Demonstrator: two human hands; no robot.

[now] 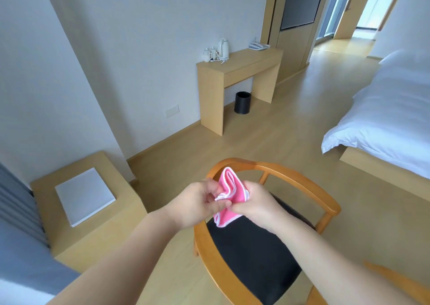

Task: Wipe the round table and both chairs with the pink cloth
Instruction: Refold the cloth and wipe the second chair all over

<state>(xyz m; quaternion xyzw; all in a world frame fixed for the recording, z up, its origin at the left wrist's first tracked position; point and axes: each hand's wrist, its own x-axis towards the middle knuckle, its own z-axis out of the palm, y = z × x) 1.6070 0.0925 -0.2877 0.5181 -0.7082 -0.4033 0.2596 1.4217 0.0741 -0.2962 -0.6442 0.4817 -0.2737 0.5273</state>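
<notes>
— Both forearms reach in; what are the hands doing?
— Left hand (200, 202) and right hand (253, 203) pinch the folded pink cloth (229, 187) between curled fingers (218, 204), above the chair (251, 246).
— Progress?
— Can't judge what's wiped; the round table isn't in view. Seemingly refolding before wiping.

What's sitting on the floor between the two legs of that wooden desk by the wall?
In the head view, a black waste bin stands between the wooden desk's two legs.
</notes>
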